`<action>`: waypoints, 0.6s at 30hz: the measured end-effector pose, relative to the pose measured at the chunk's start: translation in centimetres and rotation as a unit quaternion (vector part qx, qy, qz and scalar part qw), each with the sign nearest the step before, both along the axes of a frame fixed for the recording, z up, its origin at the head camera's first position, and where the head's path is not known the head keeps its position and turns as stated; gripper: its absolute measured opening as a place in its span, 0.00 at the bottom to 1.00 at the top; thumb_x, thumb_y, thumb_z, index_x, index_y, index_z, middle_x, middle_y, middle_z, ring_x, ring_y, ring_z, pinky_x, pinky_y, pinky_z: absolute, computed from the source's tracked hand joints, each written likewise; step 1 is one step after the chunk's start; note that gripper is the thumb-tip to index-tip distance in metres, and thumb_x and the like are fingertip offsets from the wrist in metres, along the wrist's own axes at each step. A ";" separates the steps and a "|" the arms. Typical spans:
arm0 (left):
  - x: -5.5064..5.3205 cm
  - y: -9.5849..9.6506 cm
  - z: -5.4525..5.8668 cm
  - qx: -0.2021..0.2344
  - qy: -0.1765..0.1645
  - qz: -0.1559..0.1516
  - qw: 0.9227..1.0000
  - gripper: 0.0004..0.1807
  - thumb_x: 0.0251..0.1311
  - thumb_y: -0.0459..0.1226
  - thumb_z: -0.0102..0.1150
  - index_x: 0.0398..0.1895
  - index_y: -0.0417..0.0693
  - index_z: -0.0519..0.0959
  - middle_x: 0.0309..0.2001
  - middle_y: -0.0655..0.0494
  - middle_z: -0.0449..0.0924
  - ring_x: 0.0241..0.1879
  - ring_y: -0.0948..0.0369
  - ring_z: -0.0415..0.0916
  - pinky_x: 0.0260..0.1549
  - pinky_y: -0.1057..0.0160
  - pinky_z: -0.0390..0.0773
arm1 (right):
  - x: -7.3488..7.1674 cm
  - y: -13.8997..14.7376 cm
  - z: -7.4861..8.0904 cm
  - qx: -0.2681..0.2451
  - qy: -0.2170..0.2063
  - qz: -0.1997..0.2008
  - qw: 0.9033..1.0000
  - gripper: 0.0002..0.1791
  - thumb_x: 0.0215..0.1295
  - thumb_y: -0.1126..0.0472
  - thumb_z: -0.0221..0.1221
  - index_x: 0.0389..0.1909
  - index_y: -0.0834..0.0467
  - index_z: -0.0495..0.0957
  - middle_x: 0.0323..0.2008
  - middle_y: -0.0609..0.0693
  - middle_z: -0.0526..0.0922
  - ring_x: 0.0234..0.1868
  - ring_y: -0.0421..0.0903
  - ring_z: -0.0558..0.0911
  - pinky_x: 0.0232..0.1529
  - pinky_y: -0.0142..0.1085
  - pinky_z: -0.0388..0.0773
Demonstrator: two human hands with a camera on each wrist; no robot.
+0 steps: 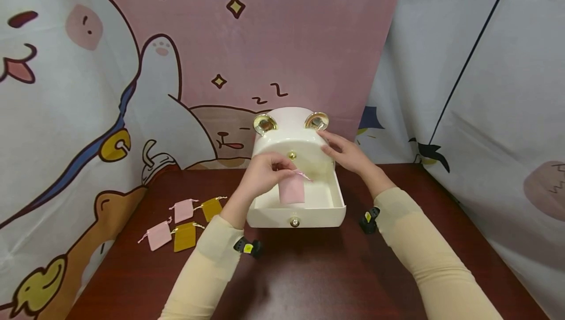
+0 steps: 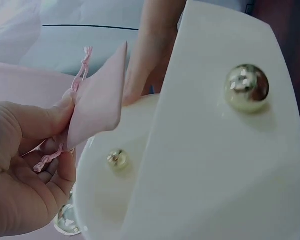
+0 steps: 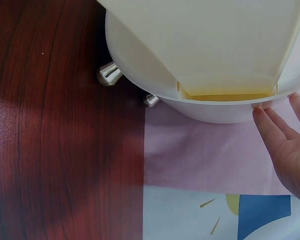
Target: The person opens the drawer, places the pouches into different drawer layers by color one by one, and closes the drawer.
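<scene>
A small pink drawstring pouch [image 1: 292, 190] hangs from my left hand [image 1: 267, 173], pinched near its corded top between thumb and fingers. It is over the pulled-out lower drawer [image 1: 324, 195] of a white cabinet [image 1: 289, 119] with gold ears. In the left wrist view the pouch [image 2: 97, 102] is beside the drawer front, which bears a round gold knob [image 2: 247, 88]. My right hand [image 1: 346, 153] rests its fingertips on the cabinet's right side, just below the gold ear [image 1: 317, 121]. In the right wrist view its fingers [image 3: 267, 127] are extended against the white edge.
On the dark red wooden table [image 1: 304, 280], left of the cabinet, lie two pink pouches [image 1: 159, 235] and two mustard-yellow pouches [image 1: 185, 236]. A cartoon-printed cloth [image 1: 282, 30] hangs behind the cabinet and along the sides.
</scene>
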State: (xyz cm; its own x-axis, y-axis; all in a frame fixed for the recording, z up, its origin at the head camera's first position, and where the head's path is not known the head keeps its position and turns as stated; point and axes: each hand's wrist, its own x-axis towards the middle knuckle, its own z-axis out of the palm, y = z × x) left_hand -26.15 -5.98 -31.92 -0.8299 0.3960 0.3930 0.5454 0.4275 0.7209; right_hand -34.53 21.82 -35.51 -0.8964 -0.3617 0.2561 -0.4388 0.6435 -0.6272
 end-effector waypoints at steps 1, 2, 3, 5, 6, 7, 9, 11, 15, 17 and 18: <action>-0.1 0.3 0.0 -0.003 -0.001 -0.001 1.000 0.02 0.57 0.33 0.71 0.31 0.43 0.87 0.27 0.58 0.83 0.30 0.62 0.75 0.32 0.66 0.76 | 0.0 0.0 0.0 -0.001 0.001 0.001 1.000 0.32 0.75 0.47 0.53 0.76 0.47 0.60 0.76 0.53 0.57 0.72 0.59 0.61 0.68 0.60 0.58; -0.2 0.6 0.0 -0.006 -0.004 -0.003 1.000 0.02 0.57 0.33 0.71 0.31 0.42 0.88 0.27 0.58 0.83 0.30 0.62 0.75 0.32 0.66 0.76 | 0.0 0.0 0.0 -0.002 0.002 0.002 1.000 0.32 0.75 0.47 0.53 0.76 0.47 0.60 0.76 0.53 0.57 0.72 0.59 0.61 0.68 0.60 0.58; -0.3 0.9 0.0 -0.009 -0.006 -0.005 1.000 0.02 0.57 0.33 0.70 0.31 0.42 0.87 0.27 0.57 0.83 0.30 0.63 0.75 0.32 0.67 0.76 | 0.0 0.0 0.0 -0.003 0.003 0.002 1.000 0.32 0.75 0.47 0.53 0.76 0.47 0.60 0.75 0.53 0.57 0.72 0.59 0.61 0.68 0.59 0.58; -0.4 1.5 0.1 -0.017 -0.010 -0.009 1.000 0.02 0.57 0.33 0.71 0.31 0.42 0.88 0.27 0.58 0.83 0.30 0.64 0.75 0.31 0.67 0.76 | 0.0 0.0 0.0 -0.004 0.004 0.003 1.000 0.32 0.75 0.48 0.53 0.76 0.47 0.60 0.75 0.53 0.58 0.72 0.59 0.61 0.67 0.59 0.58; -0.5 1.8 0.1 -0.020 -0.013 -0.011 1.000 0.02 0.57 0.33 0.71 0.31 0.42 0.88 0.27 0.58 0.84 0.30 0.64 0.75 0.31 0.68 0.76 | 0.0 0.0 0.0 -0.005 0.004 0.003 1.000 0.32 0.75 0.48 0.53 0.76 0.47 0.60 0.75 0.53 0.58 0.72 0.59 0.61 0.67 0.59 0.58; -0.6 2.0 0.2 -0.022 -0.017 -0.013 1.000 0.03 0.57 0.33 0.71 0.31 0.42 0.88 0.27 0.58 0.84 0.30 0.64 0.75 0.31 0.68 0.76 | 0.0 0.0 0.0 -0.005 0.004 0.003 1.000 0.32 0.75 0.48 0.53 0.76 0.47 0.60 0.75 0.53 0.58 0.72 0.59 0.61 0.67 0.59 0.58; -0.7 2.5 0.2 -0.025 -0.023 -0.016 0.999 0.03 0.56 0.33 0.71 0.31 0.42 0.88 0.28 0.57 0.84 0.30 0.65 0.76 0.32 0.68 0.76 | 0.1 0.0 0.1 -0.005 0.004 0.003 1.000 0.32 0.75 0.48 0.53 0.76 0.47 0.60 0.75 0.53 0.58 0.72 0.59 0.62 0.67 0.59 0.58; -0.9 2.9 0.2 -0.027 -0.030 -0.015 0.999 0.03 0.56 0.33 0.71 0.31 0.42 0.88 0.29 0.57 0.85 0.30 0.66 0.76 0.32 0.69 0.76 | 0.1 0.0 0.1 -0.004 0.005 0.003 1.000 0.32 0.75 0.48 0.53 0.76 0.47 0.60 0.75 0.53 0.58 0.72 0.59 0.62 0.67 0.59 0.58; -1.2 3.4 -0.1 -0.024 -0.038 -0.012 0.999 0.03 0.55 0.33 0.72 0.31 0.42 0.88 0.29 0.56 0.85 0.30 0.67 0.76 0.33 0.70 0.76 | 0.1 0.0 0.1 -0.003 0.007 0.004 1.000 0.31 0.75 0.48 0.53 0.76 0.47 0.60 0.75 0.53 0.58 0.71 0.59 0.63 0.67 0.59 0.59; -1.3 3.6 -0.3 -0.021 -0.040 -0.011 0.999 0.04 0.56 0.34 0.72 0.31 0.41 0.88 0.29 0.56 0.86 0.31 0.66 0.76 0.33 0.69 0.76 | 0.1 0.0 0.0 -0.005 0.008 0.006 1.000 0.31 0.75 0.49 0.53 0.76 0.47 0.60 0.75 0.53 0.58 0.71 0.59 0.63 0.67 0.59 0.59; -1.5 3.7 -0.5 -0.021 -0.038 -0.009 0.999 0.04 0.56 0.34 0.71 0.32 0.41 0.88 0.30 0.55 0.86 0.32 0.65 0.77 0.34 0.69 0.77 | 0.1 0.0 0.0 -0.008 0.008 0.007 1.000 0.31 0.75 0.49 0.53 0.76 0.47 0.60 0.75 0.53 0.58 0.71 0.59 0.63 0.67 0.59 0.59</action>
